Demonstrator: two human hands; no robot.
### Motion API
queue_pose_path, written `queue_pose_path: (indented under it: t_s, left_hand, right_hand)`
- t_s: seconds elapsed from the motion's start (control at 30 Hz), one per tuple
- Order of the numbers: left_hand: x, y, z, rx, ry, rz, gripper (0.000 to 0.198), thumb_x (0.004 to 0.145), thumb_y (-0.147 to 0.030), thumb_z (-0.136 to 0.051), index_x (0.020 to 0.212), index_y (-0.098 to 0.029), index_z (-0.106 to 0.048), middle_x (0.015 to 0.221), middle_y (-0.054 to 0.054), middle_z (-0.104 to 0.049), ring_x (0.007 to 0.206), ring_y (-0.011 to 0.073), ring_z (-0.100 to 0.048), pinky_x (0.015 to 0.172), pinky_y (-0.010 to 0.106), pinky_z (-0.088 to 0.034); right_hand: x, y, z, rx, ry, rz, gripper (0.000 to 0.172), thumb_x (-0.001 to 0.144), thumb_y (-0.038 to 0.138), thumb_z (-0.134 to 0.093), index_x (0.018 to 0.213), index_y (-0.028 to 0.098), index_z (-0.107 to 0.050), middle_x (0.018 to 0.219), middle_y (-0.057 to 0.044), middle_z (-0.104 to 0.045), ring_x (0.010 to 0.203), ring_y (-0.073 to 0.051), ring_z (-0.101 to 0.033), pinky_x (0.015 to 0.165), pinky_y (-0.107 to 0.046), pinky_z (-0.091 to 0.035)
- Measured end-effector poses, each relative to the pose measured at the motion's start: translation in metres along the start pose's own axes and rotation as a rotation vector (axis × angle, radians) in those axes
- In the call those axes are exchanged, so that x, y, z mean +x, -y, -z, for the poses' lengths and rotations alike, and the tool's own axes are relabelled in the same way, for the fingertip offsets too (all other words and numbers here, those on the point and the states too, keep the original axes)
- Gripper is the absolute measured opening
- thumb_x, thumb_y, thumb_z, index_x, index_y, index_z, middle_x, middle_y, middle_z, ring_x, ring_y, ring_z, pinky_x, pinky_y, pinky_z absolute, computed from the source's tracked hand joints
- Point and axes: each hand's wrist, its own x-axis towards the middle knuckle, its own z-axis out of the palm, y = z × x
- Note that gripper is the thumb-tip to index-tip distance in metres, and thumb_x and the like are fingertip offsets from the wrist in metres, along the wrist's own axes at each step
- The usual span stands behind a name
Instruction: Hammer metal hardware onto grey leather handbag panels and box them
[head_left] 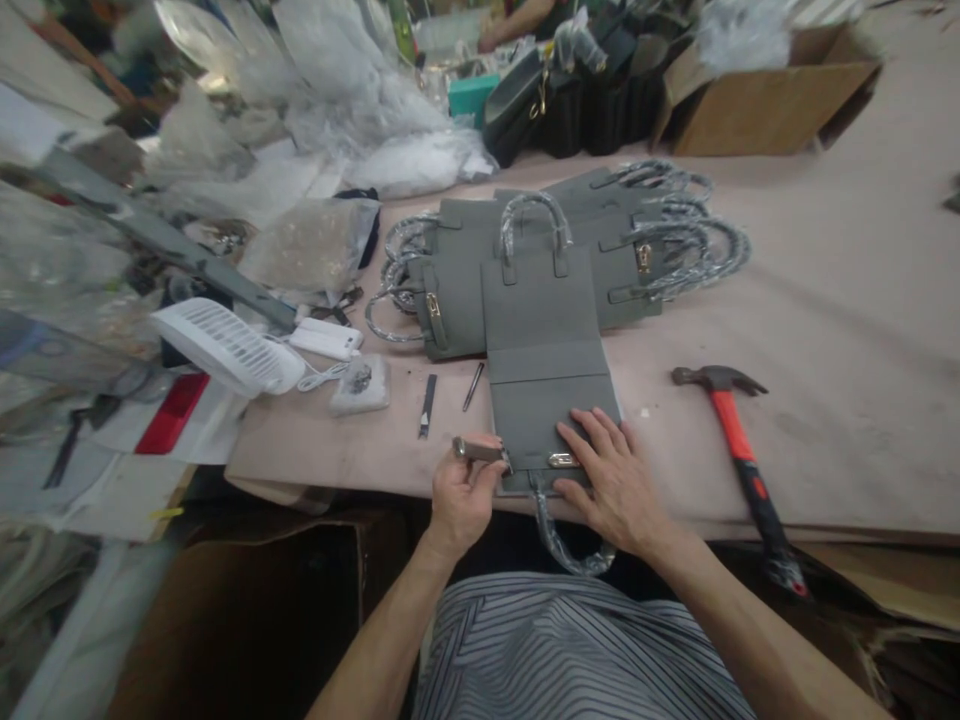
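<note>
My left hand [463,500] is closed around a short metal punch [480,453], its far end at the left edge of a grey bag panel [547,405]. My right hand [619,485] lies on the panel with fingers spread, beside a small gold metal fitting [562,460]. The panel lies flat, a plastic-wrapped handle [559,545] hanging over the table's front edge and another wrapped handle [536,205] at its far end. Left of the panel lie a flat dark blade [427,405] and a thin pen-like rod [473,387].
Behind the panel lies a stack of grey bag pieces [465,300] with wrapped handles. A claw hammer [731,430] rests at right, its grip past the table edge. At left are a white fan [225,345] and a small plastic box [360,385]; a cardboard box [772,105] stands behind.
</note>
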Motion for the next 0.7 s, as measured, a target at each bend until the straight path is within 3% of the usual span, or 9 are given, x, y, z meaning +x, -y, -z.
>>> queue_pose_path:
  t_s: [0.1,0.27,0.5,0.7]
  left_hand:
    - [-0.007,0.008,-0.003,0.011,0.017,-0.083,0.008,0.093,-0.019,-0.061,0.101,-0.021,-0.061,0.108,0.009,-0.071,0.108,0.0205,-0.069,0.097,0.037,-0.057]
    - [-0.014,0.017,-0.002,0.025,0.032,-0.065,0.012,0.095,-0.019,-0.060,0.107,-0.022,-0.060,0.121,0.011,-0.070,0.115,0.0224,-0.069,0.102,0.043,-0.057]
    - [-0.014,0.015,-0.005,0.015,0.040,-0.019,0.010,0.096,-0.022,-0.060,0.105,-0.021,-0.063,0.118,0.011,-0.073,0.112,0.0222,-0.071,0.099,0.041,-0.059]
    - [-0.008,0.014,-0.010,0.045,0.074,-0.063,0.009,0.096,-0.021,-0.058,0.104,-0.021,-0.063,0.116,0.010,-0.074,0.112,0.0217,-0.071,0.098,0.041,-0.059]
  right_hand:
    - [0.000,0.001,0.000,0.006,0.001,-0.006,0.061,0.094,0.048,-0.053,0.148,0.019,-0.047,0.158,-0.014,-0.040,0.148,-0.036,-0.029,0.118,-0.060,-0.023]
    - [0.001,0.001,0.000,0.019,0.004,-0.014,0.062,0.095,0.051,-0.051,0.148,0.019,-0.047,0.158,-0.015,-0.039,0.148,-0.037,-0.028,0.119,-0.060,-0.022]
    - [0.001,0.001,0.000,0.029,0.011,-0.020,0.064,0.094,0.052,-0.050,0.150,0.020,-0.045,0.160,-0.014,-0.038,0.148,-0.038,-0.028,0.119,-0.060,-0.021]
    - [0.001,0.001,0.000,0.021,0.015,-0.026,0.064,0.093,0.049,-0.054,0.149,0.019,-0.047,0.160,-0.014,-0.038,0.149,-0.037,-0.027,0.120,-0.058,-0.020]
